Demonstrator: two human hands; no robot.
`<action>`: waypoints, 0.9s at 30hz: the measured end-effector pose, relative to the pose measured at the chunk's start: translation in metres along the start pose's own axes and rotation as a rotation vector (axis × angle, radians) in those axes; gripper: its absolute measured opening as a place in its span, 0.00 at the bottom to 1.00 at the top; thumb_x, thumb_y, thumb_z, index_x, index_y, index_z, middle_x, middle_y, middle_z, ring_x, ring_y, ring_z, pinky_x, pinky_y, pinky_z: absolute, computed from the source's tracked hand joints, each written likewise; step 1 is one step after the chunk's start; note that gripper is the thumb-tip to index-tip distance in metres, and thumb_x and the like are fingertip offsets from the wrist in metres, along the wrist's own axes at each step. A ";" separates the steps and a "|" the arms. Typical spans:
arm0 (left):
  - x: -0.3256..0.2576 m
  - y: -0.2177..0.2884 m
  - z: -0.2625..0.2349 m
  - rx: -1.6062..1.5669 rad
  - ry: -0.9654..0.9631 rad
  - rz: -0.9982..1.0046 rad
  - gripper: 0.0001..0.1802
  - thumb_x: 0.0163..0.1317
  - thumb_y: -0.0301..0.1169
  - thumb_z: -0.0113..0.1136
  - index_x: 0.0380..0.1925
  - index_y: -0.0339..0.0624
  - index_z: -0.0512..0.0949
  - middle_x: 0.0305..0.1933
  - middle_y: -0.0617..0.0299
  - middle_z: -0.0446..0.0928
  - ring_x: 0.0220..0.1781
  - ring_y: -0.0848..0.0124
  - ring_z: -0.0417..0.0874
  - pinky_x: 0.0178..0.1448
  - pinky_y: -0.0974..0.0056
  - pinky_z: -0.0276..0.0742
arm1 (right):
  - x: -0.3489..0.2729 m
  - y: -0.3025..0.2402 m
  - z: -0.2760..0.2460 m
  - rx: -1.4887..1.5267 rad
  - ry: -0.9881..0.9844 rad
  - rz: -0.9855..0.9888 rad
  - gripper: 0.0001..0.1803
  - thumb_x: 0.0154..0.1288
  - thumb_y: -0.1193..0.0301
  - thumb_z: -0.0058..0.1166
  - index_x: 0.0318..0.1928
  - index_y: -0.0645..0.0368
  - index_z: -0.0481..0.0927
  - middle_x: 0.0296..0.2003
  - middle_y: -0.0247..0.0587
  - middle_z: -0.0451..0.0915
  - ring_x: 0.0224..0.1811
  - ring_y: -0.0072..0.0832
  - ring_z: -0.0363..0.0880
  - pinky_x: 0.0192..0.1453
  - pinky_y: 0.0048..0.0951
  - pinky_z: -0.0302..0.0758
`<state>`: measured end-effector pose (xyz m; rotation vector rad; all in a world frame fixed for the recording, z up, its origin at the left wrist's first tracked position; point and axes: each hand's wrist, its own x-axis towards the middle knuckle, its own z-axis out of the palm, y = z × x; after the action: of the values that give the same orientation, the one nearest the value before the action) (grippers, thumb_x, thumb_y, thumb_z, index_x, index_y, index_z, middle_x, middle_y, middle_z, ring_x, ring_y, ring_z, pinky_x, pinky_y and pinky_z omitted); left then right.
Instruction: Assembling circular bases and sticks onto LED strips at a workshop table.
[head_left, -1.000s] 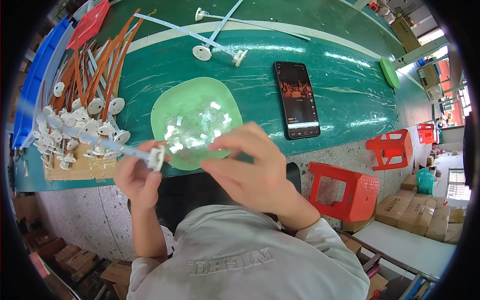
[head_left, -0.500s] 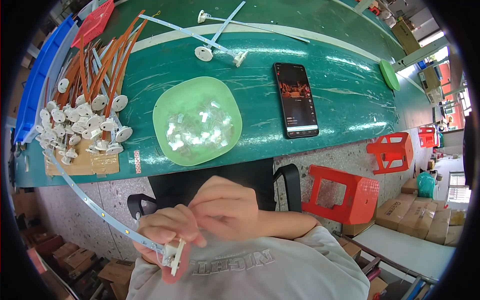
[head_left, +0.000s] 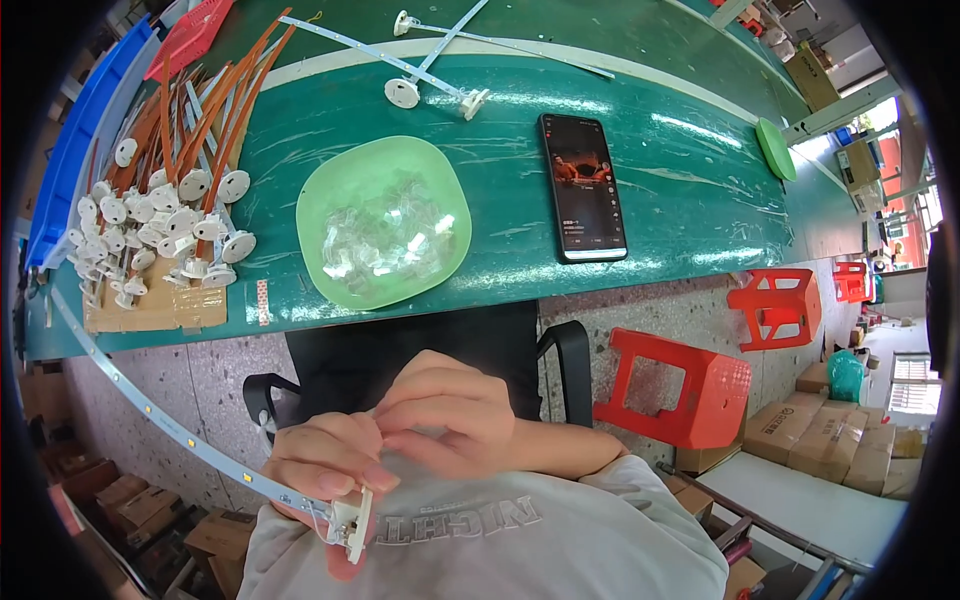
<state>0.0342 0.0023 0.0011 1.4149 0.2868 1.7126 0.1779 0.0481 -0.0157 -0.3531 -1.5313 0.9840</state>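
My left hand (head_left: 325,452) is closed around the end of an LED strip (head_left: 192,442), where a white round base (head_left: 352,525) with small parts and thin wires is fixed. From there the pale strip arcs away up and to the left. My right hand (head_left: 452,405) is bent in a pinch right against the left hand's fingers, above the base. What lies between its fingertips, if anything, is hidden. Past both hands, a green bowl (head_left: 312,215) on the table contains many small clear pieces (head_left: 385,235).
At left, a pile of white-based strips (head_left: 160,215) lies on cardboard (head_left: 160,318), near a blue tray (head_left: 75,150) and red basket (head_left: 190,35). Loose strips (head_left: 440,70) lie at the back. A phone (head_left: 583,190) rests right of the bowl. A black chair (head_left: 420,335) and red stools (head_left: 690,385) stand beyond me.
The view has shifted a little, so the tabletop things sit slightly higher and further left. The white base has tipped slightly in my left hand. Both hands keep nearly the same pose.
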 end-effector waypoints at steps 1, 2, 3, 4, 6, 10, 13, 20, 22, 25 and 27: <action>-0.001 0.000 0.002 0.021 0.026 0.023 0.35 0.58 0.55 0.68 0.53 0.41 0.69 0.44 0.58 0.72 0.35 0.75 0.70 0.36 0.68 0.58 | 0.000 0.000 0.001 -0.022 0.014 -0.017 0.14 0.44 0.85 0.68 0.36 0.69 0.83 0.36 0.49 0.82 0.33 0.37 0.80 0.33 0.29 0.76; -0.001 0.001 0.001 0.023 0.029 0.023 0.35 0.58 0.55 0.68 0.53 0.41 0.69 0.44 0.58 0.72 0.35 0.75 0.70 0.36 0.68 0.58 | -0.001 0.000 0.001 -0.019 0.012 -0.016 0.14 0.44 0.85 0.68 0.36 0.69 0.83 0.36 0.49 0.82 0.33 0.37 0.80 0.33 0.29 0.76; 0.000 0.000 0.000 0.021 -0.002 0.021 0.35 0.58 0.55 0.68 0.54 0.41 0.69 0.44 0.58 0.72 0.35 0.75 0.69 0.36 0.69 0.57 | -0.002 -0.001 0.001 -0.022 0.017 -0.012 0.14 0.44 0.85 0.68 0.36 0.69 0.83 0.36 0.49 0.82 0.32 0.37 0.80 0.33 0.29 0.76; 0.000 0.000 0.000 0.019 -0.032 0.019 0.36 0.58 0.55 0.68 0.54 0.40 0.68 0.45 0.58 0.71 0.35 0.75 0.69 0.35 0.69 0.57 | -0.002 0.000 0.001 -0.025 0.023 -0.009 0.14 0.45 0.85 0.67 0.36 0.69 0.82 0.36 0.49 0.82 0.32 0.37 0.80 0.33 0.29 0.76; -0.002 -0.001 -0.001 0.040 0.007 0.041 0.38 0.53 0.52 0.74 0.53 0.39 0.71 0.44 0.53 0.76 0.34 0.70 0.73 0.34 0.67 0.65 | -0.004 0.002 0.000 -0.059 0.018 -0.054 0.13 0.45 0.85 0.67 0.36 0.69 0.82 0.36 0.49 0.82 0.32 0.37 0.79 0.32 0.29 0.76; -0.006 -0.006 0.000 0.030 0.067 0.088 0.41 0.46 0.49 0.80 0.52 0.36 0.73 0.44 0.47 0.81 0.33 0.64 0.77 0.34 0.66 0.75 | -0.008 0.003 -0.003 -0.140 -0.012 -0.201 0.12 0.46 0.84 0.65 0.35 0.69 0.81 0.36 0.49 0.82 0.30 0.36 0.79 0.30 0.30 0.75; -0.007 -0.010 -0.001 0.071 0.040 0.138 0.41 0.45 0.48 0.81 0.53 0.36 0.73 0.44 0.46 0.81 0.34 0.63 0.78 0.35 0.66 0.77 | -0.008 0.004 -0.001 -0.178 0.014 -0.261 0.12 0.46 0.84 0.65 0.35 0.70 0.81 0.36 0.49 0.81 0.29 0.37 0.79 0.29 0.30 0.76; -0.005 -0.014 -0.003 0.106 0.017 0.189 0.41 0.44 0.47 0.82 0.52 0.35 0.73 0.45 0.45 0.80 0.35 0.62 0.79 0.36 0.66 0.78 | -0.007 0.000 0.002 -0.178 0.022 -0.207 0.12 0.45 0.85 0.63 0.35 0.70 0.80 0.35 0.50 0.81 0.28 0.37 0.80 0.30 0.29 0.79; -0.006 -0.013 -0.003 0.101 -0.002 0.172 0.42 0.44 0.46 0.82 0.55 0.36 0.72 0.47 0.46 0.79 0.34 0.63 0.79 0.34 0.67 0.77 | -0.008 -0.001 0.002 -0.185 0.019 -0.203 0.12 0.45 0.86 0.61 0.35 0.70 0.80 0.34 0.51 0.81 0.28 0.37 0.80 0.29 0.30 0.79; -0.006 -0.022 0.005 0.079 0.046 0.235 0.38 0.56 0.52 0.71 0.59 0.42 0.66 0.49 0.56 0.71 0.42 0.67 0.72 0.43 0.64 0.67 | -0.005 -0.003 -0.002 -0.206 0.005 -0.214 0.12 0.44 0.87 0.60 0.34 0.70 0.79 0.33 0.52 0.81 0.27 0.37 0.80 0.29 0.30 0.78; -0.012 -0.022 -0.006 0.073 0.028 0.183 0.40 0.56 0.52 0.71 0.61 0.42 0.65 0.53 0.55 0.72 0.47 0.65 0.73 0.46 0.63 0.67 | -0.003 -0.003 -0.007 -0.239 -0.004 -0.208 0.13 0.44 0.87 0.60 0.34 0.70 0.79 0.33 0.51 0.81 0.28 0.37 0.81 0.29 0.30 0.78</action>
<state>0.0390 0.0081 -0.0232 1.5097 0.2431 1.8887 0.1858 0.0468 -0.0154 -0.3515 -1.6573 0.6413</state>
